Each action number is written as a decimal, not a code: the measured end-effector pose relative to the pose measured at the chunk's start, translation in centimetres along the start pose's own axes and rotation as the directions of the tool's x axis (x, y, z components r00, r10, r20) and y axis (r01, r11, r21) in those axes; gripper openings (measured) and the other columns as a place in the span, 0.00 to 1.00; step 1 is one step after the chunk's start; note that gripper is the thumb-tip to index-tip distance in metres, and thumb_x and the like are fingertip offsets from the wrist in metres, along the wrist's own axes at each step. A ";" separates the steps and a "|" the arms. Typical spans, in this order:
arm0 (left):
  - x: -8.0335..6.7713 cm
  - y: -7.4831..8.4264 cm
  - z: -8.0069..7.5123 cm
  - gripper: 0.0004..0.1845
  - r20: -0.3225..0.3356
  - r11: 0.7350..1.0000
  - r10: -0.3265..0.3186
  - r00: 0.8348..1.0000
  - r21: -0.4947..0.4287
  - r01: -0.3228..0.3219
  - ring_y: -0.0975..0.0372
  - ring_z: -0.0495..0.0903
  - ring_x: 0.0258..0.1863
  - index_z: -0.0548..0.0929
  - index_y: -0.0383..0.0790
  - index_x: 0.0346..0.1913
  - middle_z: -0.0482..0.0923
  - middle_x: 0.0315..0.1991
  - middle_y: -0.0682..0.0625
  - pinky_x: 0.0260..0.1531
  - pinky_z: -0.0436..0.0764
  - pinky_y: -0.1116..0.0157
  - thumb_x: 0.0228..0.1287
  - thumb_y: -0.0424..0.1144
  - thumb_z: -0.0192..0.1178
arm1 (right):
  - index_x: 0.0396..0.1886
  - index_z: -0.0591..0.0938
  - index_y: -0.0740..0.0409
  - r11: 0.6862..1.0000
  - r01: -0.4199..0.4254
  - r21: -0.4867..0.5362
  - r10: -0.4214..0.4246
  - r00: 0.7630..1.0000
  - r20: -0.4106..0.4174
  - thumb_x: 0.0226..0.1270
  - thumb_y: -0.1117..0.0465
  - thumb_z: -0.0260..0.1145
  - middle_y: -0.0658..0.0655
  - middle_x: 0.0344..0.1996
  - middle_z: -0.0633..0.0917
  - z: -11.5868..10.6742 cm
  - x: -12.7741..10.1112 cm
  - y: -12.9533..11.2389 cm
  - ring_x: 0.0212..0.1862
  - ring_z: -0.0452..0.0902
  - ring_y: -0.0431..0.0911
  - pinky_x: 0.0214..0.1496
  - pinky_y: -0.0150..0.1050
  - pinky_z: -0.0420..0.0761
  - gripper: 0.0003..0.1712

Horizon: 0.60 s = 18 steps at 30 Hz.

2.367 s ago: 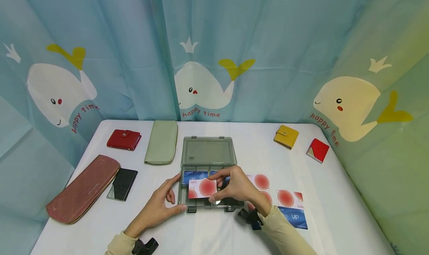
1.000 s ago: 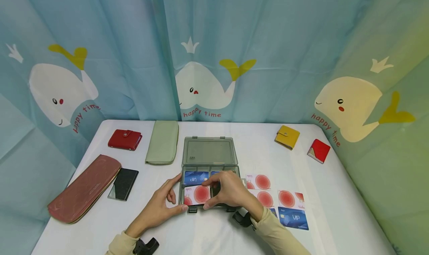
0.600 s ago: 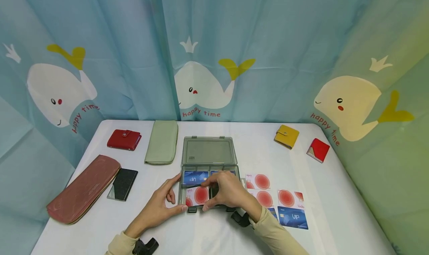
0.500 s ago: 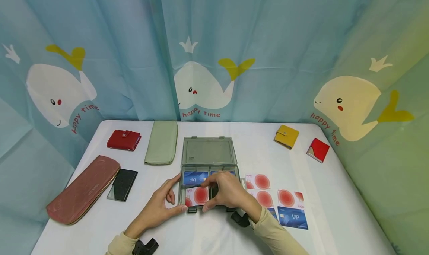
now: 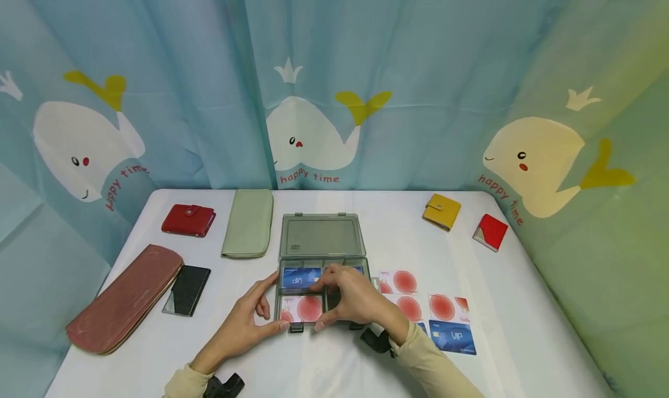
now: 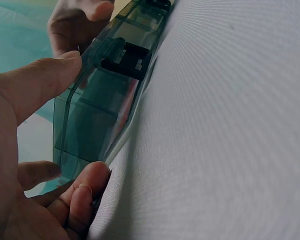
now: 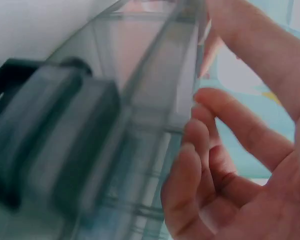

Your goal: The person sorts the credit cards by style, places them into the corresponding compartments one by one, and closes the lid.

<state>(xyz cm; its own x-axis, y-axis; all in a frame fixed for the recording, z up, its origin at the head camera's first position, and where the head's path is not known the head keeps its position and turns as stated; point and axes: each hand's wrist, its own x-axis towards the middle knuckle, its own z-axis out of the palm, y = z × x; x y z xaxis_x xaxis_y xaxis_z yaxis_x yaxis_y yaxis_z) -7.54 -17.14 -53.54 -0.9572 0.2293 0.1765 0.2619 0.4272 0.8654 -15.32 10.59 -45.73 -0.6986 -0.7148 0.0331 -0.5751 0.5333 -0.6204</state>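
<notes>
Card box (image 5: 321, 253), a translucent grey compartment case, sits at the centre of the desk (image 5: 334, 363) with its lid folded back flat. Near-left compartment: one white card with a red disc (image 5: 300, 308), lying flat. Far-left compartment: one blue VIP card (image 5: 299, 279).

Left hand (image 5: 245, 322): braces the box's near-left corner, thumb against the front wall and forefinger extended along the left side; the left wrist view confirms contact at the corner, fingers fairly straight.

Right hand (image 5: 352, 299): arched over the right half of the box, fingertips at the central divider beside the red-disc card. It appears to hold nothing, though the blurred right wrist view leaves this uncertain.

Loose cards (image 5: 441, 308), red-disc and blue, lie just right of the box. Wallets in red (image 5: 188, 219) and green (image 5: 248, 222) lie at the far left.
</notes>
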 end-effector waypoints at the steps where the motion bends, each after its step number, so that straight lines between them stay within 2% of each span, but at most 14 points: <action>1: 0.0 0.0 0.0 0.51 -0.001 1.000 0.004 1.000 0.000 -0.004 0.68 0.71 0.32 0.66 0.40 0.81 0.73 0.33 0.54 0.37 0.73 0.67 0.59 0.47 0.81 | 0.54 0.91 0.50 0.998 0.008 0.054 -0.008 1.000 0.008 0.42 0.46 0.91 0.50 0.46 0.86 -0.3 -0.2 0.2 0.44 0.81 0.43 0.47 0.37 0.80 0.36; 4: -0.1 0.1 0.0 0.51 -0.005 1.000 0.004 1.000 0.001 -0.004 0.68 0.71 0.31 0.66 0.40 0.81 0.73 0.32 0.54 0.37 0.73 0.67 0.59 0.46 0.81 | 0.59 0.88 0.57 0.974 0.022 0.227 -0.023 1.000 0.006 0.50 0.51 0.89 0.57 0.46 0.86 -1.4 -0.7 1.2 0.41 0.82 0.49 0.39 0.35 0.82 0.36; 7: -0.1 0.1 -0.1 0.51 -0.005 1.000 -0.004 1.000 -0.005 0.004 0.67 0.71 0.31 0.66 0.40 0.81 0.73 0.33 0.54 0.37 0.73 0.67 0.59 0.46 0.81 | 0.62 0.86 0.59 0.953 0.010 0.302 0.001 0.999 -0.036 0.54 0.56 0.87 0.62 0.48 0.86 -2.9 -1.5 2.5 0.42 0.82 0.54 0.36 0.36 0.84 0.35; 10: -0.2 0.1 -0.1 0.51 0.001 1.000 -0.012 1.000 -0.015 0.012 0.67 0.71 0.31 0.65 0.40 0.82 0.73 0.33 0.53 0.37 0.72 0.67 0.59 0.46 0.81 | 0.62 0.87 0.57 0.959 -0.026 0.283 0.054 0.994 -0.092 0.54 0.57 0.86 0.63 0.51 0.87 -4.8 -2.7 4.2 0.43 0.82 0.57 0.38 0.38 0.85 0.34; 13: -0.2 0.2 0.0 0.51 0.003 1.000 -0.013 1.000 -0.020 0.013 0.67 0.71 0.32 0.65 0.40 0.82 0.73 0.34 0.52 0.37 0.72 0.67 0.59 0.46 0.80 | 0.62 0.87 0.55 0.970 -0.083 0.228 0.114 0.985 -0.128 0.54 0.57 0.87 0.62 0.52 0.87 -6.6 -4.0 6.1 0.43 0.82 0.56 0.39 0.39 0.85 0.34; 18: -0.1 0.2 0.0 0.51 0.000 1.000 -0.011 1.000 -0.018 0.011 0.67 0.71 0.32 0.65 0.39 0.81 0.73 0.33 0.53 0.38 0.73 0.67 0.59 0.46 0.81 | 0.62 0.87 0.57 0.965 -0.197 0.174 0.220 0.967 -0.127 0.55 0.59 0.86 0.63 0.52 0.88 -8.6 -6.3 9.2 0.43 0.81 0.53 0.43 0.38 0.85 0.33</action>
<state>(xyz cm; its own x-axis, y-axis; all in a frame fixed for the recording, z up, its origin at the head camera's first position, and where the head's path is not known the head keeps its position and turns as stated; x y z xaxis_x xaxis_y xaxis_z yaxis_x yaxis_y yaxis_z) -7.41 -17.07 -53.41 -0.9599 0.2251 0.1670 0.2493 0.4134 0.8757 -19.93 23.88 -44.88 -0.8563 -0.5165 -0.0047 -0.3437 0.5765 -0.7413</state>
